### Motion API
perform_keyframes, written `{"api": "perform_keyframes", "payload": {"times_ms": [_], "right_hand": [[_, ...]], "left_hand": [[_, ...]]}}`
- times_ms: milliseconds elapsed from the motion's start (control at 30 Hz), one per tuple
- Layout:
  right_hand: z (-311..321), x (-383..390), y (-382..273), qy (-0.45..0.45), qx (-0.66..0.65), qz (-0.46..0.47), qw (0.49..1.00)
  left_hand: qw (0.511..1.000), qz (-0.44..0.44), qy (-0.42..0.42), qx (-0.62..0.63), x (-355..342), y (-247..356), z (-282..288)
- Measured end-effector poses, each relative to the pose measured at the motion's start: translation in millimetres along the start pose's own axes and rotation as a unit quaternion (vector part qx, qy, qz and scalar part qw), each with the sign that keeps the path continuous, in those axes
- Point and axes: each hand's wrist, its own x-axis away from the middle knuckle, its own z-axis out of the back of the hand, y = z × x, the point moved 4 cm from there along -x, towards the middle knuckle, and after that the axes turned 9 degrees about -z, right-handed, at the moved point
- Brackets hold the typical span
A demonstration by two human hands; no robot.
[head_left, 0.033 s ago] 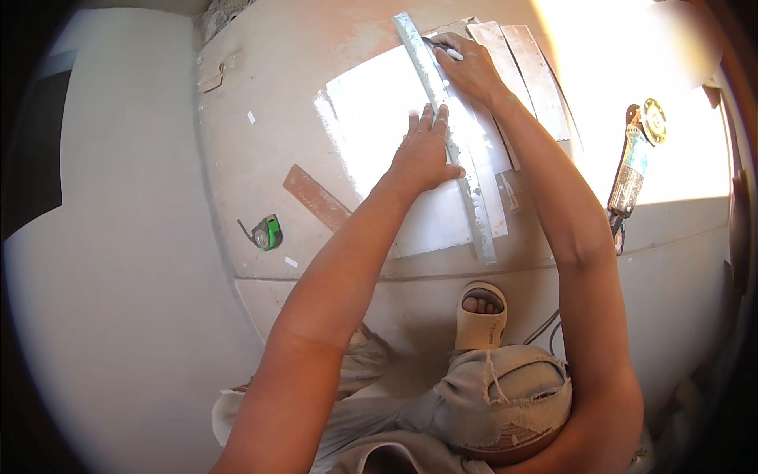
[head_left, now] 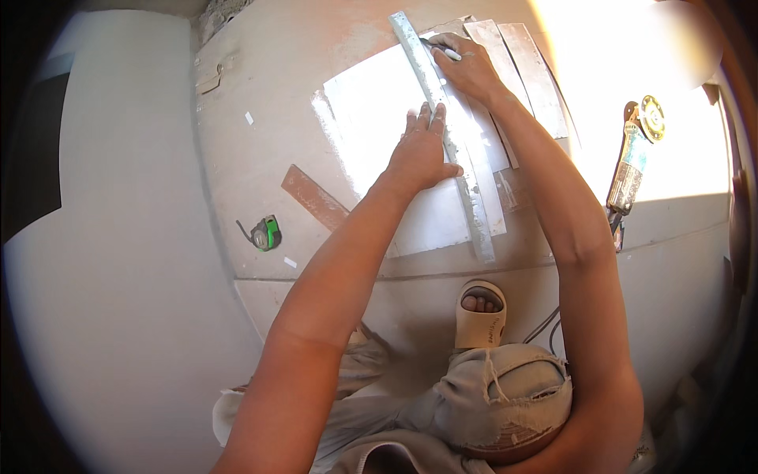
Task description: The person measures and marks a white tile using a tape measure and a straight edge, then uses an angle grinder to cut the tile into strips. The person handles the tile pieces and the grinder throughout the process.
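Observation:
A white tile (head_left: 375,99) lies on the floor, brightly lit over much of its face. Across it, near its right side, runs a long, worn metal straightedge (head_left: 419,60) that sticks out past the tile's far and near edges. My left hand (head_left: 418,156) presses on the bar around its middle, fingers stretched out and apart, thumb towards its right edge. Close to the bar's far end, my right hand (head_left: 475,73) is closed round a black-and-white marker (head_left: 452,54), its dark tip beside the bar at the tile's far edge.
Right of the tile lie several tile strips (head_left: 530,75). Farther right is an angle grinder (head_left: 629,170) with a yellowish disc. A reddish strip (head_left: 314,197) and a green-and-black tape measure (head_left: 266,233) lie left. My sandalled foot (head_left: 480,304) is near the tile; a wall (head_left: 130,197) rises at left.

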Motion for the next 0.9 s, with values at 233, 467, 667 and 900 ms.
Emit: {"api": "perform_keyframes", "payload": {"times_ms": [233, 467, 667, 900], "right_hand": [[30.9, 68.2, -0.7, -0.06, 0.003, -0.033, 0.998], [62.1, 162.4, 10.7, -0.106, -0.018, -0.088, 0.99], [81.4, 238.5, 16.3, -0.116, -0.047, -0.115, 0.985], [97.0, 300.3, 22.3, -0.141, -0.047, -0.147, 0.978]], "left_hand": [[1.0, -0.006, 0.006, -0.011, -1.1, 4.8, 2.8], [1.0, 0.023, 0.002, -0.016, -5.4, 8.3, 7.5], [0.999, 0.019, 0.016, -0.021, -5.9, 4.0, 5.5], [1.0, 0.009, 0.016, -0.025, -6.7, 4.4, 4.3]]}}
